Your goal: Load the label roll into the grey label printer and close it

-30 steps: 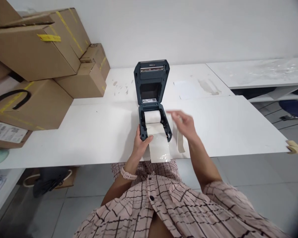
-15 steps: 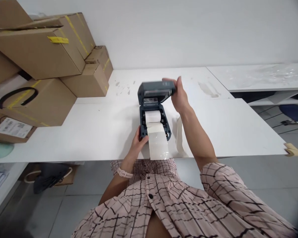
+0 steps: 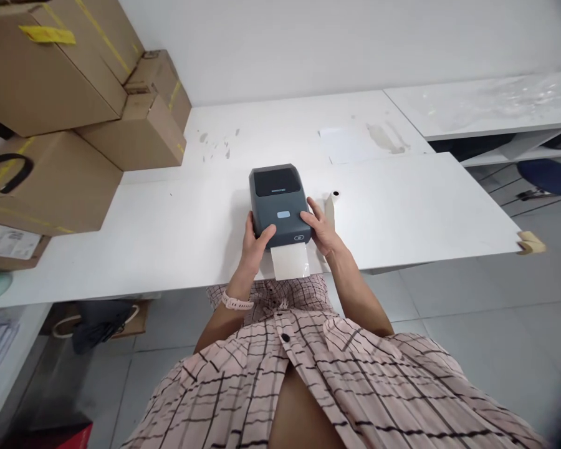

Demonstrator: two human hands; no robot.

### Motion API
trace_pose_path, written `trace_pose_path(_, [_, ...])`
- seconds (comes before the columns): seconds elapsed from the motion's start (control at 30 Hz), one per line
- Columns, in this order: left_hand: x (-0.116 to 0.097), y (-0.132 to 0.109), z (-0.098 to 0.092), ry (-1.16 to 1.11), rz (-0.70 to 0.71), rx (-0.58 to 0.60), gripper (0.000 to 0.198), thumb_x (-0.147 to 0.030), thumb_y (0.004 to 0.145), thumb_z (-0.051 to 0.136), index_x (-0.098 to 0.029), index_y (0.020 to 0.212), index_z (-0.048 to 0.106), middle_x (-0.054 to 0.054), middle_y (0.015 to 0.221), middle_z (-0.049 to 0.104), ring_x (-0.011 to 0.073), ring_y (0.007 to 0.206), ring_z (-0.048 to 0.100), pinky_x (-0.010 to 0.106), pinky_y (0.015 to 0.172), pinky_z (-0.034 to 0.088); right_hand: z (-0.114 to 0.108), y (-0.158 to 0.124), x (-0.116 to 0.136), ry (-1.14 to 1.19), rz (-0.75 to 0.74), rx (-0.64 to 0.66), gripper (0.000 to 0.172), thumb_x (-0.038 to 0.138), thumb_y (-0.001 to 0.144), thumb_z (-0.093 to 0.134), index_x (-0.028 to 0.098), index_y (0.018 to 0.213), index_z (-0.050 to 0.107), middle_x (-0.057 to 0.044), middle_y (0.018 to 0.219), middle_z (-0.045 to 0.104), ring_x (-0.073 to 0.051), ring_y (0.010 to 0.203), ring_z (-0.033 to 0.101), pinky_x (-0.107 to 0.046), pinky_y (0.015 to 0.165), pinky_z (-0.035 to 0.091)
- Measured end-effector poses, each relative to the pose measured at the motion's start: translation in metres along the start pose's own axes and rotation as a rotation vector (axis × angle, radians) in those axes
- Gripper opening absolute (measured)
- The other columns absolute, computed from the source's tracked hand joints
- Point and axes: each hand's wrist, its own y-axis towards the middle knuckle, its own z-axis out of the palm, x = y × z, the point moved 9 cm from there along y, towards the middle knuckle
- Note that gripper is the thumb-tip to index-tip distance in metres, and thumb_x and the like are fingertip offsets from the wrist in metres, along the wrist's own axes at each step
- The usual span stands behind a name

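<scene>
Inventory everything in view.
printer: 1, grey, between hands
paper strip: 1, white, printer's front
paper roll: 1, white, printer's right
sheet: 1, white, rear worktop
worktop: 1, white, under printer
boxes: 5+, brown, left
strap: 1, black, left
seat: 1, blue, right
bundle: 1, dark, below worktop
corner pad: 1, beige, right
clothing: uncounted, pink-checked, body
wristband: 1, pink, left wrist
left hand: 1, bare, printer's left
right hand: 1, bare, printer's right

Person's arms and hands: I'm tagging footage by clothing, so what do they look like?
The left hand and right hand are ungloved. A slotted, pale pink wristband circles the left wrist; the right wrist is bare. The pink top, crossed by dark lines, leaves both forearms uncovered.
</scene>
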Motion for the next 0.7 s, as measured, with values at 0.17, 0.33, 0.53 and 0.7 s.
trace_pose_path(0.17, [0.014,0.003,-0.011,0.012,0.012,-0.057,0.113,-0.055,0.078,0.082,-0.03,0.167,0.018,0.012,0.173,0.031,0.0383,0.158,0.031,0.05,0.126,0.038,-0.002,-0.003,-0.006,-0.007,0.016,0.007,0.119,0.061,0.068,0.086,0.027,0.165,0.026,-0.011,0.137,0.071,-0.035,0.127,0.067,-0.056,0.113,0.052])
trace_pose_path(0.33, [0.016,0.004,-0.014,0.006,0.091,-0.097,0.109,-0.056,0.075,0.083,-0.027,0.164,0.027,0.013,0.169,0.037,0.0373,0.156,0.037,0.048,0.125,0.039,-0.001,-0.001,-0.003,0.019,-0.007,-0.02,0.127,0.061,0.062,0.088,0.023,0.165,0.025,-0.011,0.135,0.071,-0.035,0.125,0.067,-0.054,0.112,0.052])
trace_pose_path(0.53, [0.015,0.003,-0.012,0.015,0.113,-0.098,0.106,-0.056,0.076,0.083,-0.025,0.163,0.03,0.015,0.168,0.039,0.0374,0.154,0.039,0.049,0.125,0.039,0.0,-0.001,-0.002,0.047,-0.017,-0.016,0.122,0.056,0.062,0.088,0.024,0.163,0.028,-0.011,0.133,0.071,-0.035,0.125,0.066,-0.053,0.112,0.051])
trace_pose_path(0.7, [0.009,0.007,-0.013,0.013,0.093,-0.101,0.115,-0.052,0.074,0.085,-0.019,0.164,0.023,0.02,0.165,0.042,0.0369,0.152,0.042,0.047,0.122,0.043,-0.002,0.002,-0.005,0.008,-0.029,-0.018,0.113,0.054,0.068,0.084,0.026,0.163,0.03,-0.011,0.132,0.069,-0.034,0.124,0.065,-0.052,0.11,0.051])
